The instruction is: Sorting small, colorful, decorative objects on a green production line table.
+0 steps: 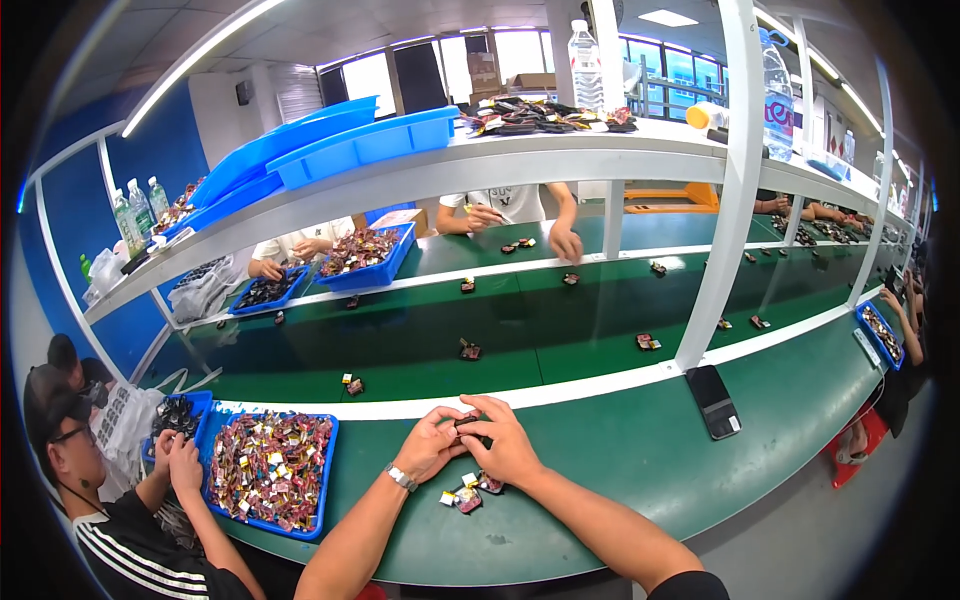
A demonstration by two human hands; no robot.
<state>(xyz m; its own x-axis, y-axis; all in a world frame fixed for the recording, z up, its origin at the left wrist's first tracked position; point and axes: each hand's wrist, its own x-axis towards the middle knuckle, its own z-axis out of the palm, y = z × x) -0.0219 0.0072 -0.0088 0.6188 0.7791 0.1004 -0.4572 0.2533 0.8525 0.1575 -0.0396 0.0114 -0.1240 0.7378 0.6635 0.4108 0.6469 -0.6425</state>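
Over the green bench (600, 480), my left hand (428, 450), with a metal-banded watch (402, 476) on the wrist, meets my right hand (506, 448). Between their fingertips is a small dark part (465, 424), mostly covered, so its kind does not show. Both hands are closed around it. Just below them on the bench lie a few small red-and-black parts (467, 498) with white and yellow tabs. To the left of my left arm, a blue tray (328, 480) is heaped with similar parts.
A phone (712, 402) lies right, beside a white post (735, 190). Beyond a white rail, a green conveyor (560, 340) carries scattered parts. A person (130, 550) sits at left near another blue tray (205, 405). Overhead, a shelf (500, 170) holds blue trays and bottles. Others work across.
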